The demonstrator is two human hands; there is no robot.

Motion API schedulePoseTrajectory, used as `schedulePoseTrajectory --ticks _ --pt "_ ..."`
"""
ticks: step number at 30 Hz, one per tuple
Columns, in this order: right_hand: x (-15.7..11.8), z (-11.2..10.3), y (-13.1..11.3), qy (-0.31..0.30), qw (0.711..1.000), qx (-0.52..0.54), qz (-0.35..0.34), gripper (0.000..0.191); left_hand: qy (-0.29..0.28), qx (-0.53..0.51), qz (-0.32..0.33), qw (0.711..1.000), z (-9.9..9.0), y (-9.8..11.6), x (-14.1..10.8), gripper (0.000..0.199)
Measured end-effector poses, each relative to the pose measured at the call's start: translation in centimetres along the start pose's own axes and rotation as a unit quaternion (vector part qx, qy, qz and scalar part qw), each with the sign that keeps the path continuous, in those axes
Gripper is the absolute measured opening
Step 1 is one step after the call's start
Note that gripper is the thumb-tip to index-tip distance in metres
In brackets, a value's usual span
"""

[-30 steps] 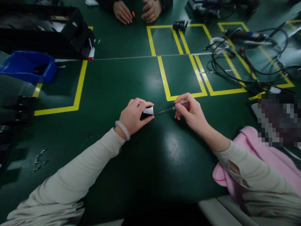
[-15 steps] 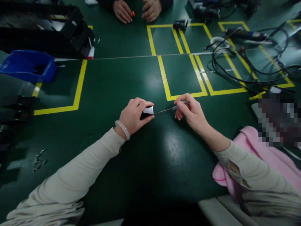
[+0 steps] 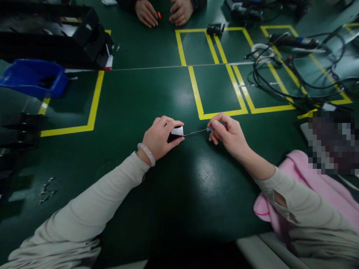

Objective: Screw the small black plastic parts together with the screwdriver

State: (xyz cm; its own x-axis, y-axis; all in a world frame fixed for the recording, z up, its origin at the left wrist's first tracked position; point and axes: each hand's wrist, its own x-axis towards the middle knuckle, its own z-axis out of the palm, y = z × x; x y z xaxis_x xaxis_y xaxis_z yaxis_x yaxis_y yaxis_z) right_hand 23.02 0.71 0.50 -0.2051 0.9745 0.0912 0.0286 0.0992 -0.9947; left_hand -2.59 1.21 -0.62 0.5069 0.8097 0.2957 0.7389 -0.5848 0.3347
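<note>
1. Black plastic bins stand by the worktop's left side, dim and cut off by the view.
2. A blue open plastic bin sits towards the far left corner, its left end cut off; the dark contents are hard to make out.
3. Small shiny metal pieces lie loose on the left part of the dark green worktop, too small to identify.
4. A long black rack fills the far left corner area, its far side out of view.
5. The left hand has thumb and fingers closed about a small black block with a silvery face, in the middle of the worktop, well apart from the near edge. The fingers hide much of it.
6. Another person's hands rest at the far side, the arms cut off.
7. A thin-shafted screwdriver with a translucent purplish handle reaches the block's right end; its tip is too fine to make out.
8. The right hand pinches that handle between thumb and curled fingers, covering most of it.
9. A short black cylindrical part lies beyond.
10. Tangled black cables spread across the far right.
11. Pink cloth lies partly under the right sleeve; beside it, a pixelated item is unreadable.
</note>
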Motion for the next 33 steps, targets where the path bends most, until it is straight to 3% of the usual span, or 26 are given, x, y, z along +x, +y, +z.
schedulePoseTrajectory --ticks 33 --pt "0.08 0.02 0.18 0.005 1.000 0.015 -0.013 0.031 0.009 0.002 0.010 1.000 0.16 -0.04 -0.01 0.036"
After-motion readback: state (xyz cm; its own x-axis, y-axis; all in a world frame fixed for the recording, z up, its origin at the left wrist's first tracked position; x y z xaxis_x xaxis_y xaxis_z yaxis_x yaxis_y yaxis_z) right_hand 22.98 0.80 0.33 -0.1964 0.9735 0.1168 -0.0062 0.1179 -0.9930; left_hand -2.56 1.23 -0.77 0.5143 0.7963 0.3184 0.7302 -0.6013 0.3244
